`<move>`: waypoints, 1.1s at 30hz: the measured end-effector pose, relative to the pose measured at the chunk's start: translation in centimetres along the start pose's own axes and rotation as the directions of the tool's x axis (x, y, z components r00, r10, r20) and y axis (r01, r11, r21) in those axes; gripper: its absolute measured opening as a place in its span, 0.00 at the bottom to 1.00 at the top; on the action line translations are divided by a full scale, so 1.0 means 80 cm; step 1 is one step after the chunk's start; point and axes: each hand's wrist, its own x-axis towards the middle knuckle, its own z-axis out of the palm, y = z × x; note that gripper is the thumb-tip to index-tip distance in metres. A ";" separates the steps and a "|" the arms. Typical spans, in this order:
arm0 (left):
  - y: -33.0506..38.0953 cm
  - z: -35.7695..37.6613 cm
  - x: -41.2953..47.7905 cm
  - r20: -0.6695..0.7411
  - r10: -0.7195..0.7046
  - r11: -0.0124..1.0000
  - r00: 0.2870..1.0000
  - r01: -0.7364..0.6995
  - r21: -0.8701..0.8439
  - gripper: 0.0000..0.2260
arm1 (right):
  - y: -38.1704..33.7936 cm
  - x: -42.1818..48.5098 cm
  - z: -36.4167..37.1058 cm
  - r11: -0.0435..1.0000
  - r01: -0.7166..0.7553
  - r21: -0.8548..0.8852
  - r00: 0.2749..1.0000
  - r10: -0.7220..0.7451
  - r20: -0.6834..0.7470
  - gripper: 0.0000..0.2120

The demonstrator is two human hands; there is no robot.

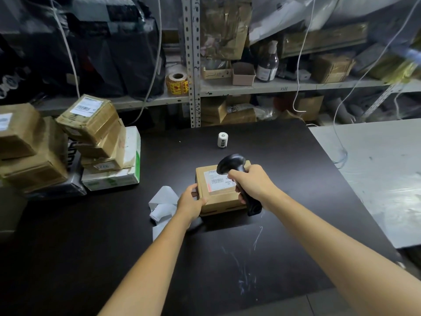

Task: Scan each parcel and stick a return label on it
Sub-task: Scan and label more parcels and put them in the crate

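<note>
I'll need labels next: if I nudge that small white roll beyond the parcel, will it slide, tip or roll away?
The small white roll stands on end on the black table, so a low push would probably slide it. It looks taller than wide, so a high nudge may tip it; once on its side it could roll.

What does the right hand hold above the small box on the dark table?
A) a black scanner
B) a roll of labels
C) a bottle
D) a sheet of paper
A: the right hand grips the handle of a black scanner, whose head points down at the printed label on the box, while the left hand holds the box's left side.
</note>
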 end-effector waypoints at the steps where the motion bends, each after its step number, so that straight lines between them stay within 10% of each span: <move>1: -0.001 0.000 0.001 0.002 0.001 1.000 1.000 -0.001 -0.010 0.27 | 0.001 0.001 -0.001 1.000 0.010 -0.012 1.000 -0.010 -0.010 0.13; 14: -0.011 0.003 0.013 0.015 -0.009 0.998 1.000 0.010 -0.064 0.26 | 0.138 0.056 -0.109 0.998 -0.043 -0.040 0.918 0.024 -0.395 0.06; 27: -0.015 0.006 0.009 0.015 -0.041 0.980 0.999 0.043 -0.193 0.27 | 0.214 0.107 -0.125 0.966 -0.253 -0.061 0.947 0.234 -0.222 0.11; 33: -0.016 0.003 0.009 0.017 -0.070 0.991 0.997 0.072 -0.113 0.23 | 0.193 0.103 -0.145 0.878 -0.325 -0.352 0.922 0.211 -0.324 0.12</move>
